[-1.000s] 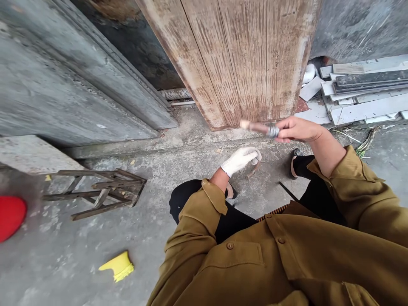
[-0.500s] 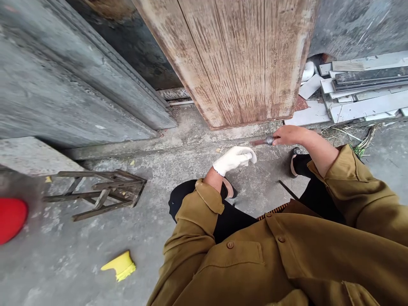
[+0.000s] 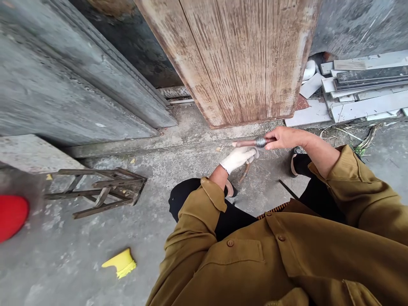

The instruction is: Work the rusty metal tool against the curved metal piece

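Note:
My right hand [image 3: 282,138], bare, is closed on the end of a rod-like brown tool [image 3: 245,143] with metal wire [image 3: 260,141] wound around its middle. The tool points left, just above my gloved left hand [image 3: 236,159]. In its white glove, my left hand has its fingers curled in, with something greyish at the fingertips. A thin, curved brown strip [image 3: 245,173] shows below those fingers. Whether it joins the tool or is held by the left hand, I cannot tell.
A worn wooden plank panel [image 3: 242,63] stands ahead against the wall. On the right lies a stack of pale boards [image 3: 366,104]. A small wooden stool [image 3: 102,191] lies on its side to the left, near a yellow object [image 3: 121,263] and a red rounded object [image 3: 12,217].
My right hand has moved slightly left, bringing the wire-wound tool over my left hand. The left hand has shifted a little right, and the curved brown strip now shows below it.

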A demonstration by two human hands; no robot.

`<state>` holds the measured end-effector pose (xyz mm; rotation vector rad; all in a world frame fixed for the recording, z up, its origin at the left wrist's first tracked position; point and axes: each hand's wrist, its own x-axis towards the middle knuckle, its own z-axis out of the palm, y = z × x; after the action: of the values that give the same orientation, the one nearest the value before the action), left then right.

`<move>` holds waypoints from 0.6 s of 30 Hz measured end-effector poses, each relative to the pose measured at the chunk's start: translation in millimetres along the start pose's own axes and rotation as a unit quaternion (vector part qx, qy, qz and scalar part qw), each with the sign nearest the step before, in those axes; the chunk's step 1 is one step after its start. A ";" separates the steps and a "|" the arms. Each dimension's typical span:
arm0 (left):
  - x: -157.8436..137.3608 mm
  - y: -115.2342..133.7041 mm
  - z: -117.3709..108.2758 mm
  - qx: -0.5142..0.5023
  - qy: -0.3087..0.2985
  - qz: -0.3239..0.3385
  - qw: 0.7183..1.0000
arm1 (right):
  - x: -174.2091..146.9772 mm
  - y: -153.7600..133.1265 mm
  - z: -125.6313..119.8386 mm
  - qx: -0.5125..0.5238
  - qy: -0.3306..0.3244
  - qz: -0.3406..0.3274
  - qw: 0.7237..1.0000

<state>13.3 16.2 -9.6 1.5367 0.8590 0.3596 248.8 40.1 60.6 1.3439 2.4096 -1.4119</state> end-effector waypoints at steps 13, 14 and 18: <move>-9.6 9.9 8.0 0.018 -0.037 -0.008 0.999 | 15.1 23.9 17.1 -0.286 0.067 0.172 0.940; -11.3 12.1 4.2 0.019 -0.020 -0.003 1.000 | 15.1 23.1 21.3 -0.286 0.023 0.158 0.945; -18.3 19.4 -8.8 0.019 0.052 0.022 0.998 | 6.0 5.2 36.4 -0.171 -0.197 0.061 0.964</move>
<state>1.0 10.9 15.1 1.5838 0.9193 0.4607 235.5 18.8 33.2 0.9990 2.1406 -1.0486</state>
